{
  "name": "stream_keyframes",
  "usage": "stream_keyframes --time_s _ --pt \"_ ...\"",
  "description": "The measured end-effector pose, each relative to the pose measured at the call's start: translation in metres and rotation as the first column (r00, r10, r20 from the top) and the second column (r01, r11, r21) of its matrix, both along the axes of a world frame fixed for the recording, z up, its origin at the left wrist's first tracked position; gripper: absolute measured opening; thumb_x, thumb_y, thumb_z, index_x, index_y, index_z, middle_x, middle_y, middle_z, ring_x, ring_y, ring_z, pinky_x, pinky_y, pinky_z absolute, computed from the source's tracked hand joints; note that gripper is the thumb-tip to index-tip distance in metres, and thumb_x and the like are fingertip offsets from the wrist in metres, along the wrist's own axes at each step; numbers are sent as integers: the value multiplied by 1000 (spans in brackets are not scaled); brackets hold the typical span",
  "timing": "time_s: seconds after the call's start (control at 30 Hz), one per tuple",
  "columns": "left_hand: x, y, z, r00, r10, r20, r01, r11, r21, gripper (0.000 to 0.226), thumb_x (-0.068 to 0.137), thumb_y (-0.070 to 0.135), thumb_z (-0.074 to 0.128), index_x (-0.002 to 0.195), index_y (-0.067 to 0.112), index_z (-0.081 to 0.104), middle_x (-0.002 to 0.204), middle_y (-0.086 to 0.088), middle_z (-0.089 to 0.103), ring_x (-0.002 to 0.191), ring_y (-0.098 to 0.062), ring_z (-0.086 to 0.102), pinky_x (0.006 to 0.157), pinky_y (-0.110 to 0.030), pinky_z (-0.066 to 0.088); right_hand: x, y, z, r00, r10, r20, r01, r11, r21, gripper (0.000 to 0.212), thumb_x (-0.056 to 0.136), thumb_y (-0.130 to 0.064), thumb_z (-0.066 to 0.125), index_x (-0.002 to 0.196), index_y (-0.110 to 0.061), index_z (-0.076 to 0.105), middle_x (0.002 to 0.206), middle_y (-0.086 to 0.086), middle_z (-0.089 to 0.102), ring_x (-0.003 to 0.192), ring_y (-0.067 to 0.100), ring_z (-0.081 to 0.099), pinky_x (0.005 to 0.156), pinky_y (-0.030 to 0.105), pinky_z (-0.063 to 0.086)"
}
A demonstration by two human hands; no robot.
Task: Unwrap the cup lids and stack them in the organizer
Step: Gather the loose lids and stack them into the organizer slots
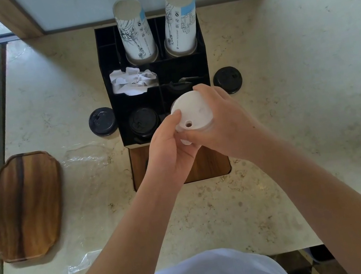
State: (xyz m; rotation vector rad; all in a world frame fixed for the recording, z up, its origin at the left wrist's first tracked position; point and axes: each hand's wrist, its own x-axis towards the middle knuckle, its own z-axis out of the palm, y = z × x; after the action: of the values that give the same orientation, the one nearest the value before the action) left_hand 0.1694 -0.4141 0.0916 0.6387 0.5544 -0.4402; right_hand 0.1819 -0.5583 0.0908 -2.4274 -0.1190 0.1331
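Note:
A stack of white cup lids (192, 111) is held between both hands just above the front right compartment of the black organizer (108, 82). My left hand (170, 153) grips the stack from the lower left with the thumb on the top lid. My right hand (222, 119) wraps around the stack's right side. Black lids (144, 122) fill the front left compartment. One loose black lid (102, 121) lies on the counter left of the organizer, and another black lid (227, 79) lies to its right. Clear plastic wrap (86, 153) lies on the counter to the left.
Two stacks of paper cups (135, 31) stand upside down in the organizer's back compartments, with white napkins (132, 81) in a middle one. A wooden tray (26, 207) lies at the far left. More plastic wrap (81, 263) sits near the counter's front edge.

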Motion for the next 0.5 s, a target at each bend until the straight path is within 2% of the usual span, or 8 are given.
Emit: stream_keyframes --time_s 0.1,0.17,0.23,0.33,0.4,0.5 --pt "2 -1 2 1000 -2 1 2 999 34 47 98 17 61 141 0 50 142 -26 56 120 -37 66 85 -41 61 -2 3 -1 999 -45 17 45 998 44 91 71 -75 68 143 -33 32 123 -17 38 103 8 48 70 14 42" --pt "2 -1 1 1000 -12 23 11 997 73 48 97 17 62 140 -2 50 144 -28 53 126 -40 61 91 -43 59 -6 7 -3 996 -84 36 81 994 66 89 71 -75 67 141 -34 31 121 -18 36 101 10 49 69 19 47" --pt "1 -2 0 999 -30 38 25 993 113 45 97 18 62 136 -3 53 141 -28 54 127 -41 60 94 -45 58 -10 9 -8 994 -102 40 98 991 89 87 72 -76 65 140 -35 29 118 -18 32 101 11 49 67 19 46" --pt "3 -5 -7 997 -83 -4 81 965 248 31 100 18 61 125 0 58 131 -24 61 117 -37 67 86 -42 61 -8 3 -24 996 -86 -6 86 996 21 91 69 -80 62 140 -35 30 117 -15 32 101 13 47 68 20 43" --pt "5 -10 -15 983 -153 -99 179 911 371 29 100 19 61 126 5 60 126 -17 64 114 -33 68 90 -46 61 -2 -7 -39 997 -43 -63 37 995 -94 92 63 -83 61 135 -32 34 115 -11 41 98 14 51 66 22 43" --pt "9 -17 -30 925 -307 -222 379 741 555 33 99 24 61 130 10 62 122 -12 69 113 -30 67 100 -50 56 10 -18 -61 986 17 -165 -50 979 -199 98 53 -85 59 130 -28 39 115 -5 51 93 15 54 66 24 46"
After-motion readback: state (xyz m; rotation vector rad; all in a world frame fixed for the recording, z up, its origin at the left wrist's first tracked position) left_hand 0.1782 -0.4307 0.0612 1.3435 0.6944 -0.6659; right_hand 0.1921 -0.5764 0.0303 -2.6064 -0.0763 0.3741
